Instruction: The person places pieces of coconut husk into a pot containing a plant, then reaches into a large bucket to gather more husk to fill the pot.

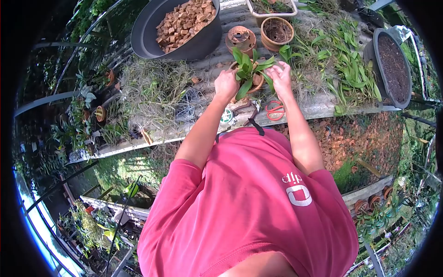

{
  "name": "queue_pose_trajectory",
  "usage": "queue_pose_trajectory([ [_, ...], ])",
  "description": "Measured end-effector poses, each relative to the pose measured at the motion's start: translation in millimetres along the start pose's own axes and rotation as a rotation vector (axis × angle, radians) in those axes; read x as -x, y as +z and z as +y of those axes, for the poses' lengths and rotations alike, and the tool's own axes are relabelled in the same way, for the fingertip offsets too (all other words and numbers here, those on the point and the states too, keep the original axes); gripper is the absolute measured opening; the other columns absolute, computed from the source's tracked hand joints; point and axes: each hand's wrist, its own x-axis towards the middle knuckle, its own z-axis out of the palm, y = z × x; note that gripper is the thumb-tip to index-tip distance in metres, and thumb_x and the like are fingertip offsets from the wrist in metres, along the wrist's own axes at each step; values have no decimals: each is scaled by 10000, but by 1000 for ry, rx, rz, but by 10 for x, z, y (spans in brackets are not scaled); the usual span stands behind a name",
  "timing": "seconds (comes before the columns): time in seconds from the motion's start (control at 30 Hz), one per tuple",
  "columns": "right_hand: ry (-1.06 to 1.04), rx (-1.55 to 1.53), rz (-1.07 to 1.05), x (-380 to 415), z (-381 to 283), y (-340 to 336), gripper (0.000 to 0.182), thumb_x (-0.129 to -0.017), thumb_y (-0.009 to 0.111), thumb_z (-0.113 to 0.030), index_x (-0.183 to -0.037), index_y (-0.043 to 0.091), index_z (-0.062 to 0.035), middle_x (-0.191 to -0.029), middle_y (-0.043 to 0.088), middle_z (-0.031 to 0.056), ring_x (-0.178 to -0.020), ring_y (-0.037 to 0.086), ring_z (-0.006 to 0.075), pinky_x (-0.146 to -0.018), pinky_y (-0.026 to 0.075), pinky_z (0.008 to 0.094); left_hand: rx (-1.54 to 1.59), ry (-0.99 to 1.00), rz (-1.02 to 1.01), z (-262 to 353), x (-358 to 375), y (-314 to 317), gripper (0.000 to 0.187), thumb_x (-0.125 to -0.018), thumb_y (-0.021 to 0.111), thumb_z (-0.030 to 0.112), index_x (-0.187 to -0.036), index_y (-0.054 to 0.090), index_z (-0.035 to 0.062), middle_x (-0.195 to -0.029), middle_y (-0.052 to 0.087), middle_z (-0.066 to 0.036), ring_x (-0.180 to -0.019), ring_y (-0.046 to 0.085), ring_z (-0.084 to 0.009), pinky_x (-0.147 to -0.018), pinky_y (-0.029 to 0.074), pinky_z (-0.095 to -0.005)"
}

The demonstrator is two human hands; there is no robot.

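Observation:
A leafy green plant (248,68) stands in a round clay pot (256,86) with brown chunks around its base. My left hand (227,84) is closed at the pot's left rim, its fingertips partly hidden by the rim and leaves. On the other side, my right hand (281,79) has its fingers bent together beside the right-hand leaves; whatever is between them is too small to make out. Red-handled scissors (275,111) lie just below my right hand. Nearer my left forearm are a green and white spool (226,115) and a dark, twisted stick-like piece (247,111).
A large black tub (143,34) holds brown chunks (187,25). Two clay pots (241,40) (277,33) and a pale rectangular planter (272,15) stand behind the plant. Uprooted plants (348,60) and dry roots (154,90) cover the bench sides. A soil-filled tub (391,69) is at right.

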Motion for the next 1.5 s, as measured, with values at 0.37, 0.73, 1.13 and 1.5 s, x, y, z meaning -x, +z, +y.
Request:
queue_pose_trajectory([
  [0.37, -195, 720, -339, -245, -278, -109, 227, -935, 741, -126, -1139, 776, -33, -1136, 654, 142, -984, 708, 320, -889, 587, 404, 186, -102, -130, -236, -136, 25, 417, -838, 749, 144, -1255, 764, 140, -1322, 631, -194, -1204, 650, -403, -1025, 559, -458],
  [0.73, -516, 891, -657, -450, -472, -14, 465, -792, 702, 23, -1213, 769, -163, -1321, 645, 32, -1220, 586, 320, -1052, 526, 435, 752, -65, -339, -145, -305, -253, 414, -855, 791, 37, -1259, 701, 13, -1320, 709, -121, -1226, 665, -232, -1064, 511, -364],
  [1.13, -637, 1147, -457, -359, -463, 119, 262, -822, 764, -79, -1077, 753, -142, -1218, 603, 53, -1180, 568, 299, -982, 523, 450, 294, 236, -395, -130, -485, -365, 516, -856, 771, 89, -1364, 688, 135, -1377, 700, -126, -1303, 645, -305, -1079, 530, -390],
  [1.5, -492, 1273, -377, -182, -352, 230, 285, -897, 672, -150, -1167, 740, -93, -1213, 628, 105, -1217, 560, 333, -931, 509, 474, 143, 301, -310, -61, -527, -390, 484, -856, 726, 125, -1337, 671, 137, -1391, 640, -98, -1266, 624, -358, -1057, 539, -431],
])
